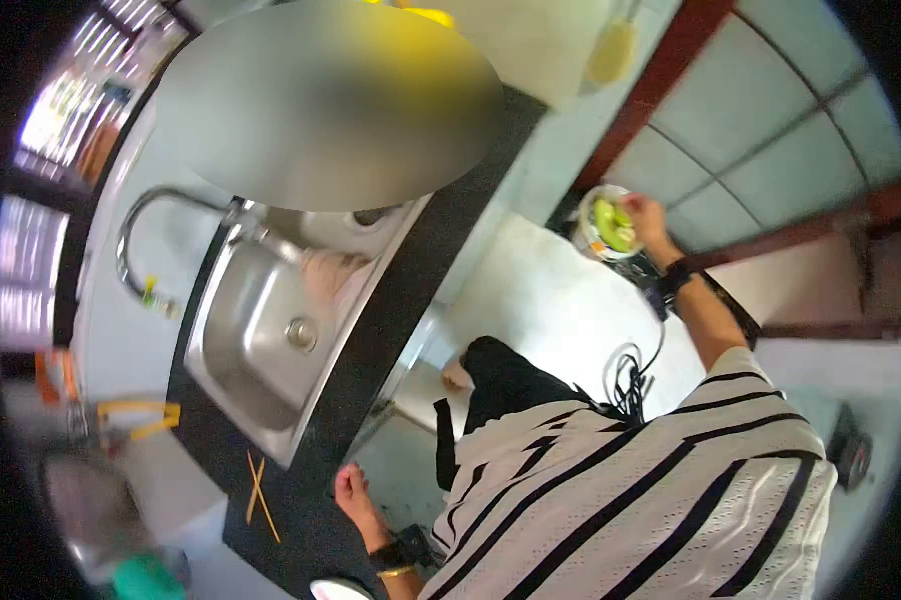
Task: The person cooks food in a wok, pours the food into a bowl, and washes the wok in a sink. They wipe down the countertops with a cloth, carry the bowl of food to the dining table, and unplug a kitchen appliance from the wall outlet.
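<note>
My right hand (646, 222) reaches out to the right, at the rim of a small white tub (590, 246). Its fingers are curled, and what they hold, if anything, is too small to make out. Pale green pieces (611, 222) that look like peel or vegetable scraps lie in the tub. Low in the view, my left hand (350, 487) is beside the edge of the black countertop (315, 510), with its fingers curled in and nothing visible in them. Two thin wooden sticks (258, 493) lie crossed on the counter nearby.
A steel sink (255, 345) with a curved faucet (130, 235) is set into the counter. A pinkish cloth (332, 278) hangs by its divider. Black cables (627, 385) lie on the pale floor (530, 290). A grey blur hides the upper counter. A red-framed panel (760, 110) stands right.
</note>
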Motion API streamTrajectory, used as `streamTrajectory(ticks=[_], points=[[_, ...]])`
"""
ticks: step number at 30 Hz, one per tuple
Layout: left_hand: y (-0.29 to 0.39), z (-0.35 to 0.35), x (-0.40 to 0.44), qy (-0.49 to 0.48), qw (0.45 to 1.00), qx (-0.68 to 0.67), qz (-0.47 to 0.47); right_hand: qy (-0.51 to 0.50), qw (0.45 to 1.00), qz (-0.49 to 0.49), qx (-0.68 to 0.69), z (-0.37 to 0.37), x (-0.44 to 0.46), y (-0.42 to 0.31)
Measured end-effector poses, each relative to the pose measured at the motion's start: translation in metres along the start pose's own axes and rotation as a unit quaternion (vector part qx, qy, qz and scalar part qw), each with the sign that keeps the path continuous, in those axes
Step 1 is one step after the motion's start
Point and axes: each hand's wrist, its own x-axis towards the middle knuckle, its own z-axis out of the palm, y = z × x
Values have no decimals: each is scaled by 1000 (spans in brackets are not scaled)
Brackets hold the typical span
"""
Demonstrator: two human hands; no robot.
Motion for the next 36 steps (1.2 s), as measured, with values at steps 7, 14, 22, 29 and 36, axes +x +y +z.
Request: streamTrajectory(ticks=[7, 14, 22, 29, 36], points=[[-20, -28, -9, 137, 988, 61, 36, -177, 980, -79, 38, 78, 90, 45], [-88, -47, -41, 294, 952, -20, -79, -450, 800, -372, 139, 225, -128, -310], [-120, -77, -129, 482, 805, -344, -35, -633, 335, -673, 184, 219, -367, -503], [-152, -72, -157, 563, 697, -444, 4, -890, 171, -421, 42, 295, -524, -554], [-154, 42, -236, 666, 559, -486, -91, -924, 297, -242, -7, 314, -660, -564]])
